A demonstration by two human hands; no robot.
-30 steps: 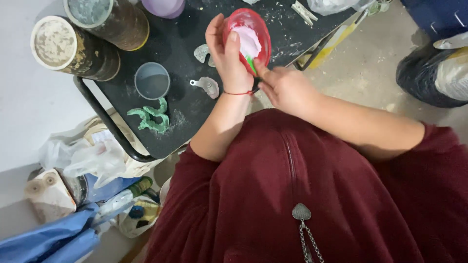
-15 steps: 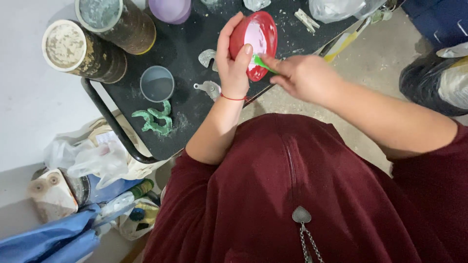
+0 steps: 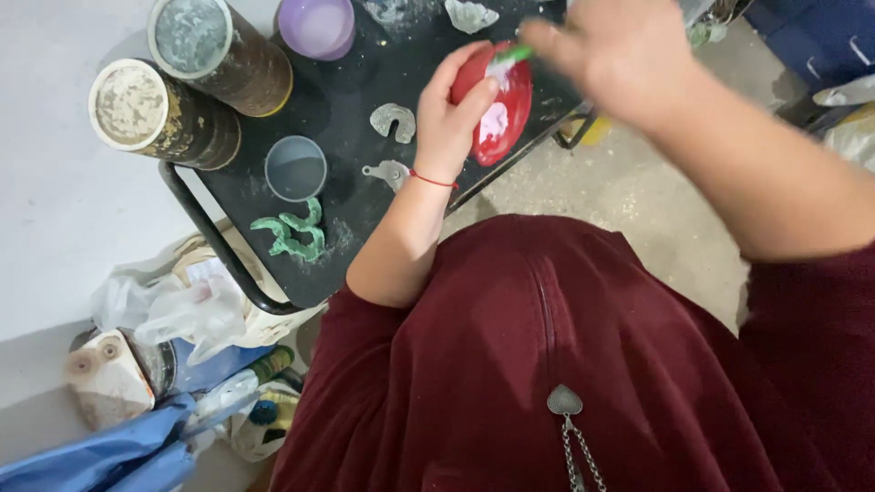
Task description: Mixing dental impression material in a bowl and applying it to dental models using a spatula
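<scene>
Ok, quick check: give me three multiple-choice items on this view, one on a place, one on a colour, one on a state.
1. Where is the green mould piece?
A. On the black tray, near its front corner
B. Inside the purple cup
C. On the floor

2. What colour is the bowl in the left hand?
A. Blue
B. Red
C. Yellow

3. How is the bowl held?
A. Flat on the tray
B. Upside down
C. Tilted, white paste showing inside

Answers:
1 A, it lies on the tray below the grey cup.
2 B, its rim and inside are red.
3 C, the left hand tips it while the right hand works a green-handled tool in it.
</scene>
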